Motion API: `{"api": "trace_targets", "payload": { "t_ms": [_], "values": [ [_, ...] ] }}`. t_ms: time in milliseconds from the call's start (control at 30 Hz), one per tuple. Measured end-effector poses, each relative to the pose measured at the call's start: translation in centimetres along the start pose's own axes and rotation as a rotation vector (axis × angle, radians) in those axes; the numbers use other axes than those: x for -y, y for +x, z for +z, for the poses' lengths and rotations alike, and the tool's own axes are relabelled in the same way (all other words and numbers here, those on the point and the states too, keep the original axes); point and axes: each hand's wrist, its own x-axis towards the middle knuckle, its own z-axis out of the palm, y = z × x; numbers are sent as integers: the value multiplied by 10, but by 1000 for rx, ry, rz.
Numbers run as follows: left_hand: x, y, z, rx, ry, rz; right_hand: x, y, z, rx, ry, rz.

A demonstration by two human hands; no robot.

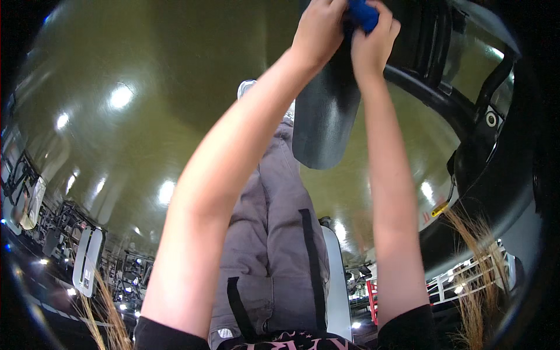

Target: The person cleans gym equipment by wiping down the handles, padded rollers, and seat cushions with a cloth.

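Observation:
At the top edge, my left hand (321, 33) and my right hand (374, 43) come together around a bunched blue cloth (365, 16). My right hand's fingers curl over its right side, while my left hand grips from the left; some left fingertips are cut off or hidden. Beneath both hands runs a long dark padded board (326, 127) with a rounded near end, like a gym bench pad. Its far part is out of view. Both forearms stretch forward, one on either side of the pad's near end.
Black tubular frame parts (442, 94) of a gym machine stand to the right, with a yellow-tipped part (439, 209) lower down. My legs in grey trousers (267, 218) are below. Glossy greenish floor (144, 144) reflects lamps. Other gym equipment (87, 262) stands at the left.

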Motion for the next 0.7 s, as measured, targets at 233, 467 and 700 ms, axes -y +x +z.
{"api": "trace_targets", "payload": {
  "t_ms": [233,467,700],
  "values": [
    [22,76,9,-4,228,235,-12,85,30,57,-14,-24],
    [24,86,13,-22,395,59,-7,108,40,186,-201,19],
    [19,38,-11,21,197,36,18,58,20,178,-119,-11]
  ]
}}
